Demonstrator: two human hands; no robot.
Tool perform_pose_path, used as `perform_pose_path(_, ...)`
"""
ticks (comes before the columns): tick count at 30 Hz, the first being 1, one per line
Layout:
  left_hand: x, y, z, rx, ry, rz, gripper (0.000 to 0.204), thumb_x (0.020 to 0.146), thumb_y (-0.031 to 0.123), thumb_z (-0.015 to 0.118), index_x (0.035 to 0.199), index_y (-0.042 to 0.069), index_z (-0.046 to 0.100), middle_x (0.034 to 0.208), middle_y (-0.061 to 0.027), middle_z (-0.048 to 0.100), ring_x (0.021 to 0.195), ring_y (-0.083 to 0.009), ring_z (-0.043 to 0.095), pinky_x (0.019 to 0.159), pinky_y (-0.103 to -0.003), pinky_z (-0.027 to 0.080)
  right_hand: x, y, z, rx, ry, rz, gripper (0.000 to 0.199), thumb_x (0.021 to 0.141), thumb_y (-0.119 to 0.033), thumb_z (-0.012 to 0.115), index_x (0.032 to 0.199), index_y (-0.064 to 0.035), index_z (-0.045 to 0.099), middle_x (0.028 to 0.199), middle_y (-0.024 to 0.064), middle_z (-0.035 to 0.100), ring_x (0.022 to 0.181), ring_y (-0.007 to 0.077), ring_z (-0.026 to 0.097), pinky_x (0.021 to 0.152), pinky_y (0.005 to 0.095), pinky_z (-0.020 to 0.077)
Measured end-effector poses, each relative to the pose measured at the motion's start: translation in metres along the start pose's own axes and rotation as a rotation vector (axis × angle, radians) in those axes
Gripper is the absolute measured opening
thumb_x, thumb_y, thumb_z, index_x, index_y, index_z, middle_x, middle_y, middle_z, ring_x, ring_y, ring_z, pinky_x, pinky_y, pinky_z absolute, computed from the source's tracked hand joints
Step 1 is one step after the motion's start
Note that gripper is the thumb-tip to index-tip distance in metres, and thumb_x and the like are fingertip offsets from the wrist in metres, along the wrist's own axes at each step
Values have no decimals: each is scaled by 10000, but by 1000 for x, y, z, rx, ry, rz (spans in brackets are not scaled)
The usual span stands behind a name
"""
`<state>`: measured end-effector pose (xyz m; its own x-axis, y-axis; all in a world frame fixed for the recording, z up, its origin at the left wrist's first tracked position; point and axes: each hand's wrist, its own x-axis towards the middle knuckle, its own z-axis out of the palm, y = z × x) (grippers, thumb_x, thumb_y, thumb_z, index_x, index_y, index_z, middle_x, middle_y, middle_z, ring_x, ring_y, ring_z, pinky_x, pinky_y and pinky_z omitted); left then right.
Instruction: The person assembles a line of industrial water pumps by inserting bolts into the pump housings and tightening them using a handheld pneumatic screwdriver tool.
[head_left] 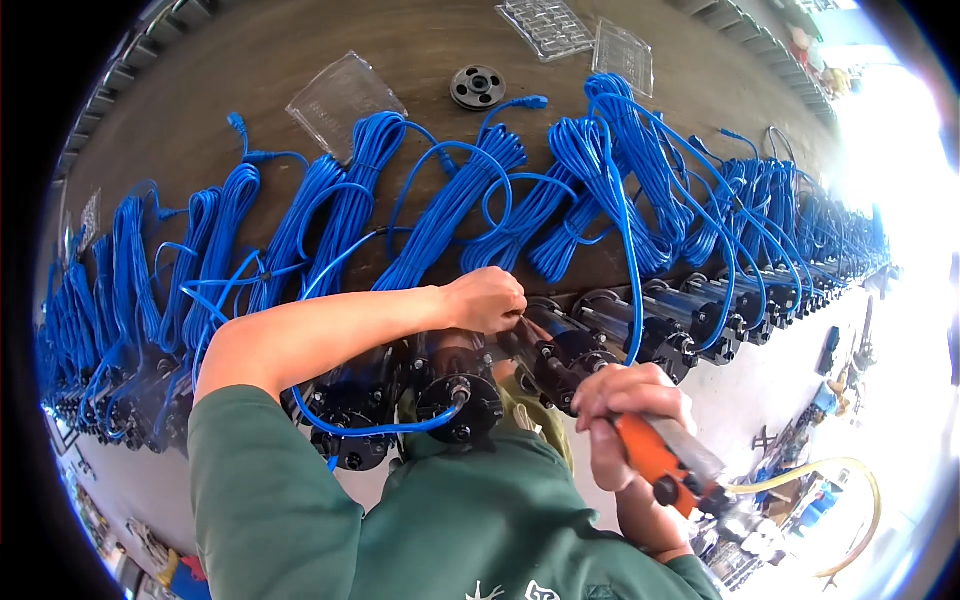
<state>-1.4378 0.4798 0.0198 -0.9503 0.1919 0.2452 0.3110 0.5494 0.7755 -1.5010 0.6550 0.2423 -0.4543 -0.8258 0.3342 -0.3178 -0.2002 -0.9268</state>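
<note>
My left hand [487, 300] is closed, its fingertips pressed together at the far end of a silver cylindrical motor unit [535, 322] with black end parts. What the fingers pinch, if anything, is too small to make out. In my right hand [635, 405] is an orange and grey air tool [657, 462], with a yellow hose [850, 466] attached. The tool's tip points toward the black end of a unit [572, 367], but its contact is hidden by my fingers. Beside it, close to my body, stands another unit with a black round end [460, 408] and a blue cable.
Blue cable coils [450, 210] lie in a long row across the brown table [250, 70], each near a unit along the edge. A black wheel-like disc [477, 88] and clear plastic trays [345, 100] lie farther back. Loose cable loops hang over the units.
</note>
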Motion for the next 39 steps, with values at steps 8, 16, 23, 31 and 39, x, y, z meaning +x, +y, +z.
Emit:
perform_pose_path(8, -6, 0, 4, 63, -53, -7, 116, 739, 136, 696, 747, 24, 669, 795, -130, 663, 813, -327, 663, 713, -418, 549, 2, 20, 2, -46, -89, -87, 220, 835, 49, 591, 1036, 13, 508, 848, 124, 541, 598, 157, 581, 620, 343, 564)
perform_pose_path(16, -3, -3, 7, 190, -220, -11, 94, 721, 99, 664, 680, 14, 672, 768, -149, 671, 794, -337, 675, 710, -412, 553, 3, 18, 3, -3, -87, -61, 189, 858, 20, 612, 1019, -7, 517, 837, 120, 544, 589, 157, 566, 607, 335, 548)
perform_pose_path(23, 2, -2, 5, 172, -219, 29, 117, 723, 99, 642, 671, 6, 691, 747, -183, 680, 761, -355, 684, 685, -430, 556, 0, 27, -3, 32, -68, -54, 178, 862, -18, 622, 1006, 2, 519, 820, 123, 550, 563, 168, 555, 571, 323, 535)
perform_pose_path(31, 3, 10, -17, 263, -275, 92, 129, 743, 121, 663, 696, 8, 701, 718, -192, 671, 742, -375, 676, 663, -467, 540, 2, 34, 4, 48, -3, -15, 265, 701, 34, 638, 964, -1, 639, 769, 86, 669, 637, 147, 651, 636, 266, 536)
perform_pose_path(39, 17, 23, -24, 198, -267, 133, 83, 762, 106, 657, 757, 44, 712, 716, -192, 665, 728, -403, 649, 639, -485, 500, 4, 38, -2, 119, -172, -51, 290, 779, 27, 607, 1061, -1, 544, 833, 102, 596, 667, 134, 590, 637, 266, 523)
